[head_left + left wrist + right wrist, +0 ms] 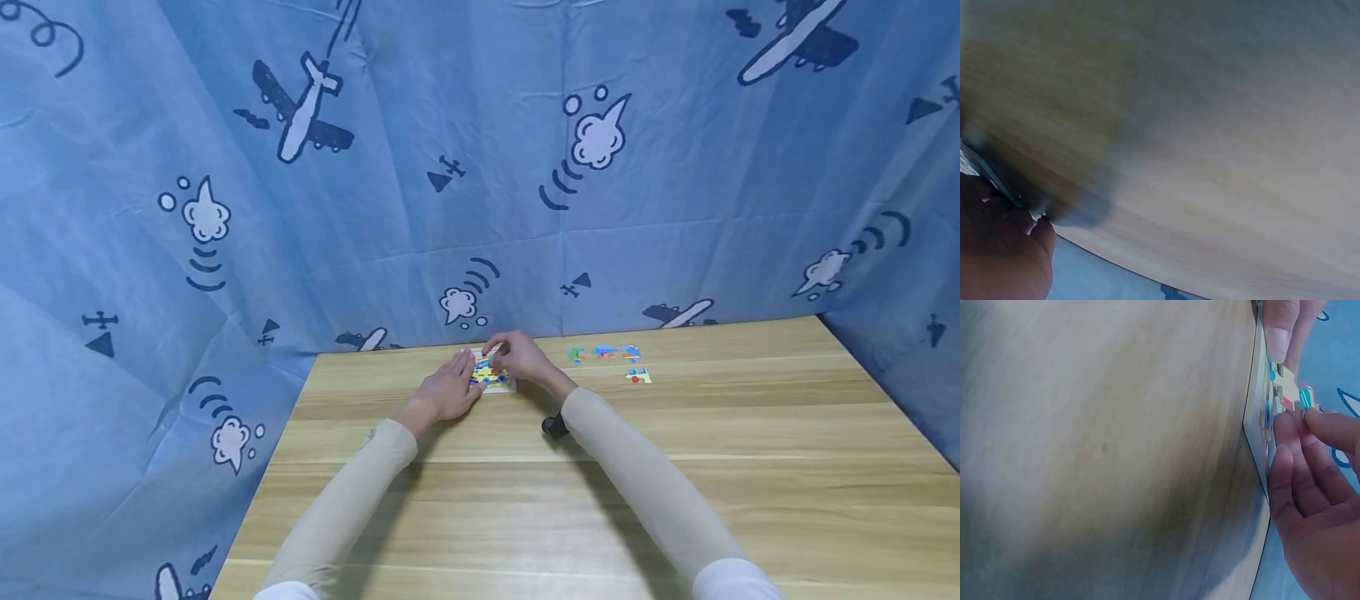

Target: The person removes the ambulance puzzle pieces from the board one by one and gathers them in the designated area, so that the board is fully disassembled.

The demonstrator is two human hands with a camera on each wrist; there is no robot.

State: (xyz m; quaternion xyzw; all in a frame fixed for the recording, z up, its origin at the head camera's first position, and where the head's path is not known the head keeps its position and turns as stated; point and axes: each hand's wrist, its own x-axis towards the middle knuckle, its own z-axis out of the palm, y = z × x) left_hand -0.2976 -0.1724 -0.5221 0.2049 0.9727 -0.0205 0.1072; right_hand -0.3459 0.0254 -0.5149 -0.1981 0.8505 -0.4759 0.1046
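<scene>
A flat picture puzzle board [504, 388] is placed on the wooden table [480, 500], near its far edge and in front of the blue curtain [480, 208]. The board is lying directly under the fingertips of the right hand [522, 360], which is reached over it from the right side. By the thumb and forefinger of this hand a small puzzle piece [1303, 414] seems to be pinched above the board's far part; it is mostly hidden, so its long axis cannot be told. By the left hand [447, 389] the left side of the board is covered and pressed, with the fingers laid straight and nothing clenched. Which side of the board is longer cannot be judged, because of the hands.

To the right of the right hand, well apart from the board, loose pieces are spread: a green one [576, 355], blue ones [617, 352] set in a row from left to right, and a yellow one [638, 377] nearer to the person. To all of these the right hand is the nearer one.

On the left sleeve [345, 492] a small dark mark like print is seen, but it cannot be read. No brand or label is legible elsewhere.
</scene>
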